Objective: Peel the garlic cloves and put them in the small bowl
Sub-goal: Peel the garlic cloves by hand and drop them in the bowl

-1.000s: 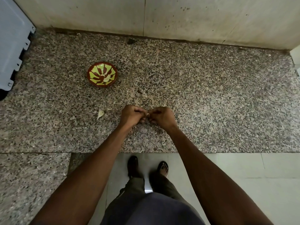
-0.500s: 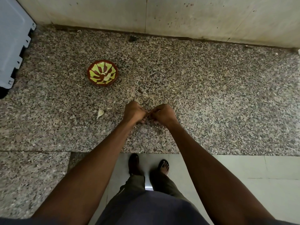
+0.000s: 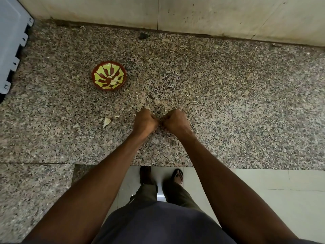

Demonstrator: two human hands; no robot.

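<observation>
The small bowl [image 3: 109, 75], dark red with a yellow-green pattern, stands on the speckled granite counter [image 3: 228, 103] at the middle left. Pale peeled garlic cloves [image 3: 114, 81] lie inside it. One unpeeled garlic clove [image 3: 107, 121] lies on the counter, left of my hands. My left hand [image 3: 145, 121] and my right hand [image 3: 174, 120] meet knuckle to knuckle in the middle of the counter, fingers curled under. They pinch a small garlic clove between their fingertips, and the hands hide nearly all of it.
A pale grey plastic panel [image 3: 12, 50] juts in at the far left. The wall [image 3: 193, 13] closes the back. Thin peel scraps [image 3: 137, 95] lie beyond my hands. The counter's front edge [image 3: 246, 167] drops to a tiled floor with my feet.
Both hands have curled tighter and rolled knuckles-up, shifting slightly away from me. The bit of clove seen between the fingertips a second ago is now covered.
</observation>
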